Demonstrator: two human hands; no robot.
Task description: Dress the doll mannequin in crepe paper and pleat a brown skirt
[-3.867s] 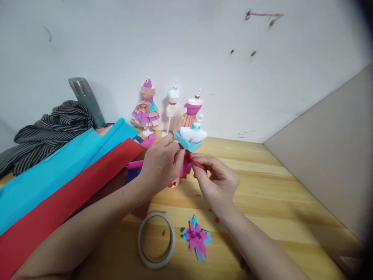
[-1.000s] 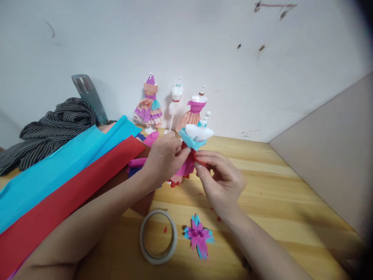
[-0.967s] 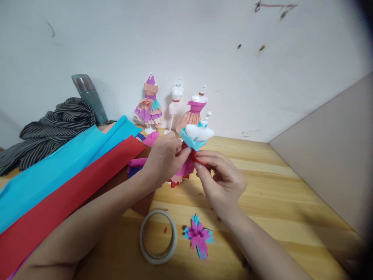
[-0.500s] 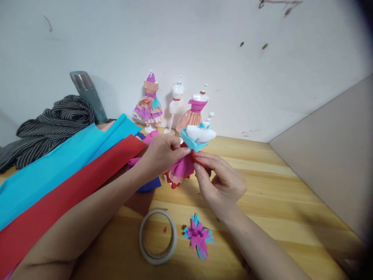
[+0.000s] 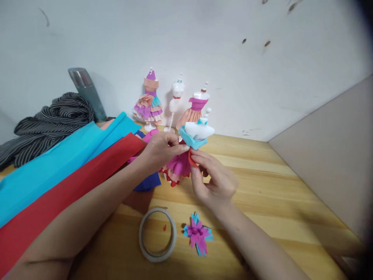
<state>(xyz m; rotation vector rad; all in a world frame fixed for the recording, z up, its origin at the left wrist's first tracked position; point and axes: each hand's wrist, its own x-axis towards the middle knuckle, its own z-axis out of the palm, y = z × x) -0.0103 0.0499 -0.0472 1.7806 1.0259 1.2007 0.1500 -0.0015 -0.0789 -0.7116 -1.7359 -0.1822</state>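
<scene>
Between my hands a small white dress form [image 5: 199, 129] leans slightly, wearing a light blue paper bodice [image 5: 192, 140] and a layered skirt [image 5: 178, 165] of magenta, peach and red. My left hand [image 5: 163, 149] is closed at its waist, the thumb pressing just under the bodice; the other fingers are partly hidden behind the form. Pinched in my right hand [image 5: 215, 177] is a red paper strip [image 5: 192, 158], its upper end against the waist. On the table below lie a tape roll [image 5: 143, 249] and a magenta and blue paper flower [image 5: 198, 234].
Three more dress forms stand by the wall: one in a ruffled dress [image 5: 150, 101], a mostly bare one [image 5: 177, 91], one in magenta and peach [image 5: 198, 104]. Blue paper [image 5: 58, 163], red paper [image 5: 75, 186], a striped cloth [image 5: 58, 116] and a bottle [image 5: 90, 91] lie left.
My right hand has shifted slightly left and the red strip now sits more upright against the waist. The dress form has tilted a little; my left hand keeps its hold.
</scene>
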